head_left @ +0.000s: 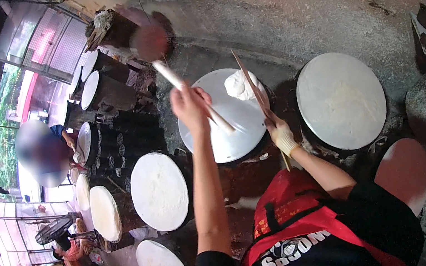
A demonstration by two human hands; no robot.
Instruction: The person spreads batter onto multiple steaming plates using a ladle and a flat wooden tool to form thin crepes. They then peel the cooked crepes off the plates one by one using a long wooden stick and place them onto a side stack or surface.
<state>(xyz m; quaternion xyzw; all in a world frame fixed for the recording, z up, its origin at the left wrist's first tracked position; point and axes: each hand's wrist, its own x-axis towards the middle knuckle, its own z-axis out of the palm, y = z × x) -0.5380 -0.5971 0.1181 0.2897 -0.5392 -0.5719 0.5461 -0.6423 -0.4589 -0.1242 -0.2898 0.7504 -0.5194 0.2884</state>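
A round metal griddle (216,153) with a shiny surface lies before me on a drum-like base. My left hand (191,107) is wrapped around a pale wooden stick (167,75), blurred by motion, which slants over the griddle's left part. A worn knitted glove covers the palm of my right hand (281,135). That hand grips a long, thin wooden stick (247,70) at the griddle's right edge. A lump of white dough (236,85) sits at the far side of the griddle, partly behind this stick; whether they touch I cannot tell.
Pale round tops (341,101) stand to the right and at left (159,192). A red-brown disc (404,177) lies near my right elbow. Stacked coal briquettes (128,134) are beyond my left arm. A co-worker (43,153) stands at another griddle (86,142). A fan (56,231) is farther left.
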